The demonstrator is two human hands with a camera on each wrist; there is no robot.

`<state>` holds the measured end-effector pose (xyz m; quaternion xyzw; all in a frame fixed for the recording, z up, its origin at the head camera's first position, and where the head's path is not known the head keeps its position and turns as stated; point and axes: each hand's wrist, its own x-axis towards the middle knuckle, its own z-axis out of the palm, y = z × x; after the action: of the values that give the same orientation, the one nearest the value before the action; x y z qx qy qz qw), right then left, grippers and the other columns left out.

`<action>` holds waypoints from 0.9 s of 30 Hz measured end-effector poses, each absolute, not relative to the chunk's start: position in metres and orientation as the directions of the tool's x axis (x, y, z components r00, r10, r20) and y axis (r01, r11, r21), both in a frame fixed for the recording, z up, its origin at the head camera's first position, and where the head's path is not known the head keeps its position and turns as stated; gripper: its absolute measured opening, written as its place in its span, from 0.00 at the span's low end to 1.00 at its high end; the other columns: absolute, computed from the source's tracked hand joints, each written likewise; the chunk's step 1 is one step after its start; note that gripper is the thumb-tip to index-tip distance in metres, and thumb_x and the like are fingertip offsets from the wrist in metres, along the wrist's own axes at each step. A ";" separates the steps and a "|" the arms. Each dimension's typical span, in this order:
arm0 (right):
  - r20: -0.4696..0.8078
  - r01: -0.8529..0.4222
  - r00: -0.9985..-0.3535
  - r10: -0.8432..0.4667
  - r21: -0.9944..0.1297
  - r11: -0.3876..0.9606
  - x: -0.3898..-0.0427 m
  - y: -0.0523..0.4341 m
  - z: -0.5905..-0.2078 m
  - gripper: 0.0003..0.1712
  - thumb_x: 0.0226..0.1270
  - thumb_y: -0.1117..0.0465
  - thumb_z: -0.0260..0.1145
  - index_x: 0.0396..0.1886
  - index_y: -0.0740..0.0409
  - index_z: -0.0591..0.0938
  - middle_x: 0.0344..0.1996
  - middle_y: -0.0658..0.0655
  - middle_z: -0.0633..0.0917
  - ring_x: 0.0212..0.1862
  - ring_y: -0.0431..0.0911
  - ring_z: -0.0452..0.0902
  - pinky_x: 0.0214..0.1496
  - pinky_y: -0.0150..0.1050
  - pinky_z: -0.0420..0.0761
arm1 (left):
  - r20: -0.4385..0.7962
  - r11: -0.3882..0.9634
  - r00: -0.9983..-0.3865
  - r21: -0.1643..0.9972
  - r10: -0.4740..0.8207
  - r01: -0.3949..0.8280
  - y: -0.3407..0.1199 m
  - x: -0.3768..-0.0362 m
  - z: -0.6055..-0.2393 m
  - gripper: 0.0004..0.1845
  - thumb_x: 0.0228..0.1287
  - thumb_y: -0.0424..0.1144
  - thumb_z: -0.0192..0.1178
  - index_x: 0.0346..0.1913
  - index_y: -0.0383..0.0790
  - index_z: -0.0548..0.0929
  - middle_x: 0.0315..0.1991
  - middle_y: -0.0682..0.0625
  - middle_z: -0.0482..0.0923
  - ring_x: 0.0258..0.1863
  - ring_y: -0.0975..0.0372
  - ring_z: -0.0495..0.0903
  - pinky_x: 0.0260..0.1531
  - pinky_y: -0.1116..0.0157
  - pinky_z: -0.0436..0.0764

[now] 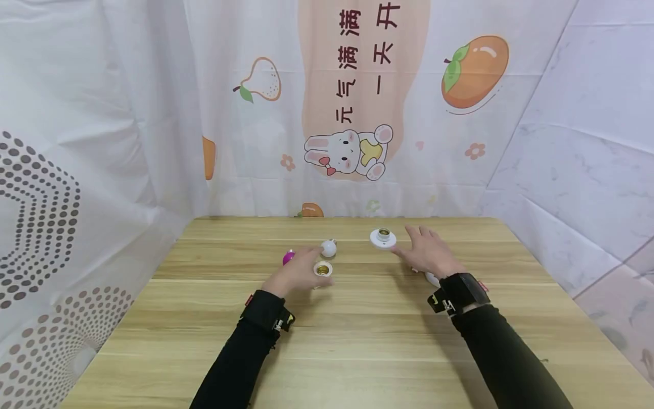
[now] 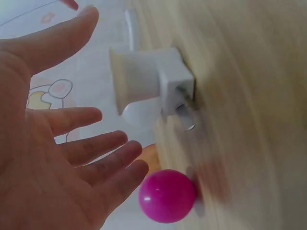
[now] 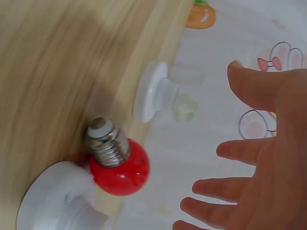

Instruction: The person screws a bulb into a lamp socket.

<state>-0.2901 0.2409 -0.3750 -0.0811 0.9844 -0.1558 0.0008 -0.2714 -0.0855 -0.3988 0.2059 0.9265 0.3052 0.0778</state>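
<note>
Left hand fingers spread, holding nothing, just beside magenta round bulb and white plastic lamp socket on wooden table. Right hand fingers spread, empty, over red round bulb, near white disc-base socket.

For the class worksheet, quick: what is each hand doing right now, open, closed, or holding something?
Left hand: open, fingers spread, holding nothing, near the magenta bulb.
Right hand: open, fingers spread, holding nothing, near the red bulb.
</note>
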 end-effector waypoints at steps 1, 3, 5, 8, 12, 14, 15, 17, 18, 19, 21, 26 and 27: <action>0.024 -0.158 -0.987 -0.158 -0.303 0.940 -0.291 0.241 -0.376 0.55 0.72 0.28 0.51 0.80 0.66 0.55 0.74 0.80 0.56 0.73 0.76 0.49 0.72 0.70 0.55 | -0.025 0.731 -0.902 0.596 0.432 0.333 -0.084 -0.272 -0.400 0.47 0.60 0.48 0.73 0.76 0.31 0.62 0.74 0.36 0.63 0.74 0.46 0.61 0.71 0.48 0.65; 0.026 -0.158 -0.987 -0.157 -0.292 0.943 -0.294 0.242 -0.379 0.54 0.72 0.29 0.52 0.79 0.67 0.57 0.73 0.81 0.58 0.72 0.76 0.52 0.71 0.71 0.57 | -0.025 0.732 -0.898 0.589 0.439 0.342 -0.082 -0.272 -0.401 0.46 0.60 0.47 0.73 0.75 0.30 0.64 0.73 0.35 0.64 0.72 0.46 0.63 0.70 0.49 0.66; 0.015 -0.152 -0.988 -0.154 -0.286 0.946 -0.298 0.244 -0.381 0.53 0.73 0.31 0.53 0.79 0.68 0.57 0.72 0.81 0.59 0.71 0.77 0.55 0.69 0.71 0.60 | -0.028 0.734 -0.896 0.585 0.443 0.345 -0.081 -0.273 -0.404 0.46 0.59 0.46 0.74 0.75 0.31 0.65 0.72 0.35 0.66 0.71 0.47 0.65 0.69 0.49 0.68; -0.014 -0.144 -0.988 -0.154 -0.279 0.949 -0.303 0.246 -0.384 0.52 0.74 0.33 0.54 0.78 0.69 0.57 0.71 0.81 0.60 0.69 0.78 0.57 0.67 0.72 0.63 | -0.038 0.742 -0.896 0.577 0.441 0.341 -0.080 -0.274 -0.407 0.46 0.58 0.46 0.75 0.76 0.34 0.65 0.71 0.35 0.67 0.69 0.47 0.67 0.67 0.48 0.70; -0.071 -0.132 -0.985 -0.156 -0.273 0.953 -0.308 0.249 -0.387 0.49 0.75 0.37 0.55 0.78 0.70 0.57 0.71 0.82 0.60 0.68 0.77 0.60 0.66 0.71 0.66 | -0.062 0.764 -0.909 0.567 0.413 0.308 -0.078 -0.273 -0.409 0.46 0.58 0.45 0.75 0.76 0.36 0.66 0.70 0.36 0.68 0.68 0.48 0.69 0.65 0.48 0.72; -0.091 -0.131 -0.983 -0.160 -0.265 0.955 -0.310 0.249 -0.388 0.46 0.76 0.40 0.56 0.78 0.70 0.58 0.70 0.81 0.62 0.69 0.75 0.60 0.65 0.69 0.67 | -0.070 0.776 -0.915 0.558 0.398 0.295 -0.078 -0.272 -0.409 0.45 0.58 0.46 0.75 0.75 0.36 0.67 0.70 0.36 0.68 0.68 0.47 0.69 0.65 0.48 0.72; -0.098 -0.132 -0.982 -0.162 -0.258 0.957 -0.311 0.249 -0.389 0.44 0.76 0.42 0.55 0.77 0.70 0.59 0.70 0.80 0.63 0.69 0.74 0.61 0.65 0.69 0.67 | -0.071 0.779 -0.917 0.555 0.393 0.292 -0.078 -0.271 -0.409 0.44 0.58 0.45 0.75 0.75 0.36 0.67 0.70 0.37 0.68 0.68 0.47 0.69 0.65 0.48 0.72; -0.107 -0.141 -0.980 -0.170 -0.237 0.961 -0.314 0.249 -0.390 0.40 0.77 0.47 0.54 0.76 0.70 0.61 0.69 0.79 0.66 0.70 0.72 0.62 0.66 0.68 0.68 | -0.068 0.783 -0.918 0.550 0.390 0.291 -0.078 -0.271 -0.410 0.43 0.59 0.44 0.75 0.74 0.35 0.68 0.69 0.37 0.69 0.68 0.46 0.69 0.66 0.48 0.71; -0.114 -0.143 -0.978 -0.172 -0.230 0.963 -0.314 0.249 -0.390 0.38 0.78 0.48 0.54 0.76 0.70 0.62 0.68 0.78 0.67 0.70 0.71 0.62 0.66 0.68 0.68 | -0.062 0.781 -0.917 0.549 0.394 0.298 -0.078 -0.271 -0.410 0.41 0.59 0.44 0.75 0.73 0.34 0.70 0.68 0.37 0.71 0.67 0.47 0.70 0.65 0.49 0.71; -0.118 -0.144 -0.978 -0.174 -0.223 0.964 -0.315 0.249 -0.391 0.36 0.78 0.51 0.53 0.75 0.71 0.63 0.68 0.78 0.68 0.70 0.71 0.63 0.66 0.68 0.68 | -0.051 0.779 -0.916 0.547 0.398 0.308 -0.077 -0.271 -0.411 0.40 0.59 0.43 0.75 0.71 0.34 0.71 0.67 0.38 0.73 0.66 0.47 0.71 0.65 0.49 0.72; -0.127 -0.151 -0.975 -0.181 -0.210 0.966 -0.316 0.249 -0.391 0.33 0.78 0.55 0.52 0.74 0.71 0.65 0.67 0.77 0.70 0.69 0.70 0.65 0.65 0.67 0.70 | -0.034 0.768 -0.913 0.554 0.407 0.322 -0.077 -0.272 -0.412 0.37 0.58 0.40 0.76 0.69 0.34 0.74 0.63 0.40 0.76 0.63 0.48 0.74 0.63 0.50 0.73; -0.133 -0.182 -0.969 -0.210 -0.195 0.964 -0.316 0.248 -0.393 0.24 0.75 0.64 0.53 0.66 0.70 0.75 0.59 0.74 0.79 0.57 0.64 0.77 0.55 0.59 0.78 | -0.017 0.766 -0.908 0.544 0.418 0.343 -0.074 -0.274 -0.416 0.32 0.58 0.37 0.75 0.65 0.34 0.77 0.58 0.42 0.80 0.60 0.50 0.77 0.62 0.51 0.75; -0.133 -0.190 -0.967 -0.218 -0.193 0.963 -0.316 0.247 -0.393 0.23 0.75 0.65 0.53 0.64 0.70 0.76 0.57 0.73 0.80 0.54 0.63 0.78 0.54 0.58 0.79 | -0.019 0.770 -0.909 0.539 0.417 0.342 -0.073 -0.274 -0.417 0.31 0.59 0.36 0.74 0.64 0.34 0.77 0.57 0.43 0.80 0.59 0.50 0.77 0.62 0.52 0.75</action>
<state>-0.3159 0.2469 -0.3930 -0.1034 0.9876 -0.0897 0.0769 -0.2743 -0.0729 -0.4170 0.2023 0.9381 0.2725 0.0691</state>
